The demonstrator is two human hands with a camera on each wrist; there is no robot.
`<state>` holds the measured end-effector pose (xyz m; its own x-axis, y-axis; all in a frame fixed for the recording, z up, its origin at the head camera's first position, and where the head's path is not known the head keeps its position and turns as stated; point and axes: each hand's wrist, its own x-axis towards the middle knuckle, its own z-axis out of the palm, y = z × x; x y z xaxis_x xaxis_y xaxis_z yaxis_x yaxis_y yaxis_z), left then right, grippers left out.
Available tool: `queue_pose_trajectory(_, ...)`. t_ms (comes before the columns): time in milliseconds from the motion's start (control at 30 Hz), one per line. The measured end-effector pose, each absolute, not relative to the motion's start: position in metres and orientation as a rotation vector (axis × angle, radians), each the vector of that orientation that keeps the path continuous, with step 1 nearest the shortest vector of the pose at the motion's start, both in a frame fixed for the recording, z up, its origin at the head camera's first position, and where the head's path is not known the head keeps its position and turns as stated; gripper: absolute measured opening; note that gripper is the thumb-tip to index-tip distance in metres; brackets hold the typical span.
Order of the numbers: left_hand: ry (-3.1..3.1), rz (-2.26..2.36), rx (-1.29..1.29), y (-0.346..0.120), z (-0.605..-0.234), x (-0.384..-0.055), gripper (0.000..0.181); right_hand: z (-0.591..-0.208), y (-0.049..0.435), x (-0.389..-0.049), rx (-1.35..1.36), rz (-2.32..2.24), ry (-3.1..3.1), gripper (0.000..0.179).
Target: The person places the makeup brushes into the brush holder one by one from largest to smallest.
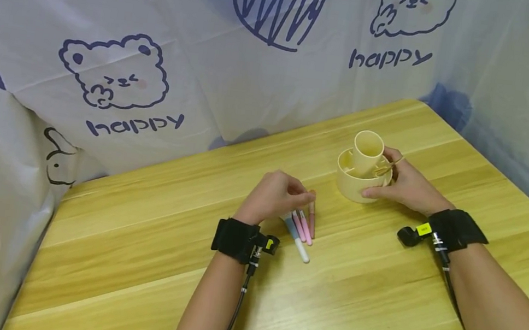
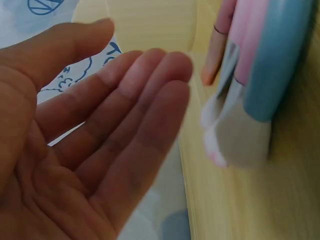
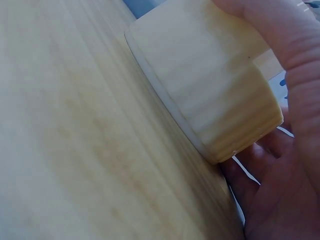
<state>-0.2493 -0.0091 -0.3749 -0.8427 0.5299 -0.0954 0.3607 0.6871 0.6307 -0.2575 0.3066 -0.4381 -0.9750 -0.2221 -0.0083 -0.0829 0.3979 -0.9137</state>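
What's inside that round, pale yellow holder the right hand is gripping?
In the head view, a taller cup rises inside the holder, and thin gold-coloured pieces show near the right hand. The holder's bottom is hidden behind its front wall and the cup.

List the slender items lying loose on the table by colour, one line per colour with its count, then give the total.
Blue-and-white brush: 1
Pink brushes: 2
Brownish-pink stick: 1
Total: 4
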Motion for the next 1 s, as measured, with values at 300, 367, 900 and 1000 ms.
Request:
queue_pose_trajectory(300, 2.562, 0.818, 0.68, -0.014, -0.38, -0.254, 0.025, -0.441, 0.308, -0.258, -0.263, -1.606, 2.539, 0.108)
queue_pose_trajectory(367, 2.575, 0.789, 0.665, -0.015, -0.38, -0.254, 0.027, -0.441, 0.308, -0.258, -0.257, -1.597, 2.547, 0.108)
queue_pose_trajectory(900, 2.575, 0.619, 0.511, -0.021, -0.383, -0.255, 0.046, -0.442, 0.309, -0.259, -0.264, -1.581, 2.559, 0.103)
queue_pose_trajectory(1000, 2.574, 0.601, 0.49, -0.022, -0.384, -0.255, 0.045, -0.442, 0.309, -0.258, -0.275, -1.585, 2.561, 0.102)
